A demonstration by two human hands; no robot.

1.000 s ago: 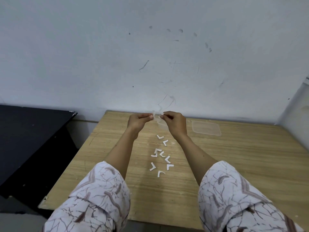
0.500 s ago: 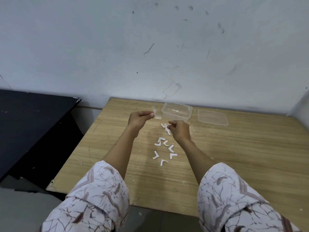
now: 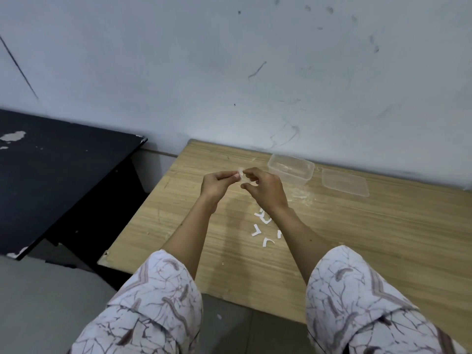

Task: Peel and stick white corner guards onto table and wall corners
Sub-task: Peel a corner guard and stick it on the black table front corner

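Fingers (image 3: 236,176) pinch a guard (image 3: 241,175) (clear tub (image 3: 291,168) beyond).

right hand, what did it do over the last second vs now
The right hand dipped to the white backing pieces on the table, then came back up to the corner guard, which the left hand kept pinching. The clear container and lid stayed put.

Wall (image 3: 178,60): pale grey-white, scuffed with dark marks and scribbles | Bench (image 3: 383,238): light wood-grain top, set against the wall | Black table (image 3: 51,175): to the left, paint chipped at edges, apart from the bench | Floor (image 3: 38,302): grey, below both | Light: even, soft, dim
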